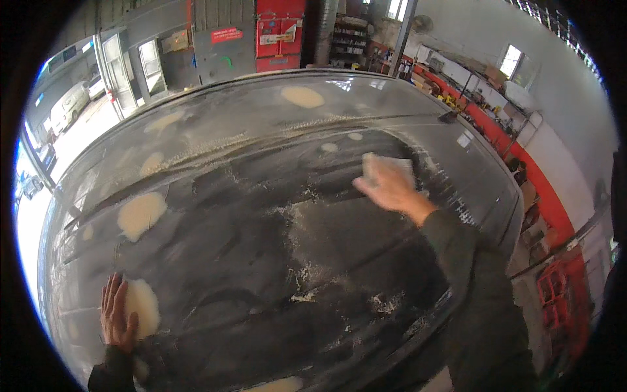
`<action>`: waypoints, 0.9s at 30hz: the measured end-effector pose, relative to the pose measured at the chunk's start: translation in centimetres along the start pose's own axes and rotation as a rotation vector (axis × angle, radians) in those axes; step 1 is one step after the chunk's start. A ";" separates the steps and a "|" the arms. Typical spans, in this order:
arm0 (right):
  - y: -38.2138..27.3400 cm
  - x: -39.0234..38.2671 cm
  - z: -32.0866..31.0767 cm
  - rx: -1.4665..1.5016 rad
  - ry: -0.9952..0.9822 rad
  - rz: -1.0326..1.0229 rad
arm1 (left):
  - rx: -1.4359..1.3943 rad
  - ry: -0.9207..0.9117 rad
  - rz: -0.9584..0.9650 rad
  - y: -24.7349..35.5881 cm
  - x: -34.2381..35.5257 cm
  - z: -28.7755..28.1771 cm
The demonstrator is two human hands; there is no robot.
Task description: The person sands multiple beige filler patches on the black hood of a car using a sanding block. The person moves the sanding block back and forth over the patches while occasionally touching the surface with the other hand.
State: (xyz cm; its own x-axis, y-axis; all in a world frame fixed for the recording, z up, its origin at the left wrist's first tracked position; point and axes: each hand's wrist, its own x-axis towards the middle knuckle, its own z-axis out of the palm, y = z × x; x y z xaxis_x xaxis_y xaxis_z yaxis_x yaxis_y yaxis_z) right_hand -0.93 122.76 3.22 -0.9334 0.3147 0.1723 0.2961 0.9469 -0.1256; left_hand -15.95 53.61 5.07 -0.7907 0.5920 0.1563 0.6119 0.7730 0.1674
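A vehicle's dark, dusty roof panel [228, 261] spreads out before me, dotted with several tan filler patches. My left hand [117, 313] lies flat on the panel at the near left, fingers stretched out, its thumb side against a tan filler patch [145, 306]. Toward the far right, my right hand [386, 186] presses a thin pale grey sanding sheet [403, 168] onto the surface. Palm and fingers cover part of the sheet, and the hand is slightly blurred. Beyond it sits a small filler spot [329, 147]. Whitish dust streaks the panel around the hands.
A larger filler patch [142, 214] lies left of centre, another [302, 97] near the far edge. Along the right wall runs a cluttered red-fronted bench [496, 134]. A red cabinet [279, 36] stands at the back. Through an open doorway on the left shows a white van [70, 106].
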 end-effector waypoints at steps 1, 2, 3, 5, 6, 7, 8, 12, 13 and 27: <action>-6.9 1.9 -0.8 0.058 -0.178 -0.068 | 0.011 0.010 -0.022 0.0 -0.8 -0.4; -9.3 0.8 1.7 0.054 0.128 -0.296 | -0.007 0.011 0.008 0.3 0.5 0.3; -14.9 0.9 1.6 0.150 0.052 -0.387 | 0.015 -0.001 0.000 -0.3 0.4 0.2; -18.5 1.4 5.7 0.191 0.319 -0.514 | 0.013 0.013 0.038 -0.3 1.4 0.5; -18.2 1.6 4.3 0.227 0.222 -0.518 | 0.018 0.024 0.038 -1.1 0.9 0.3; -16.7 1.8 2.6 0.258 0.109 -0.527 | 0.011 0.028 0.029 -1.6 0.3 0.4; -12.2 2.0 3.5 0.203 0.216 -0.416 | 0.010 0.025 0.038 -1.2 0.6 0.6; 5.2 1.1 2.2 0.044 0.249 0.020 | -0.013 0.012 0.024 0.1 0.9 0.4; 10.0 -0.1 2.0 -0.115 0.376 0.126 | -0.059 0.017 0.086 1.1 3.0 1.3; -3.1 8.3 -0.7 0.247 -0.206 0.235 | -0.033 -0.008 -0.031 -0.1 -1.0 -0.8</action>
State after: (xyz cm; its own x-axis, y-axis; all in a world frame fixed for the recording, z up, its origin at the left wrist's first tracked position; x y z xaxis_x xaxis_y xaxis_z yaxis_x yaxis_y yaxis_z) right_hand -9.50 122.45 5.72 -0.8747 0.4770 -0.0855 0.4719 0.7984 -0.3741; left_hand -15.22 52.82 5.69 -0.8095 0.5695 0.1425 0.5870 0.7834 0.2041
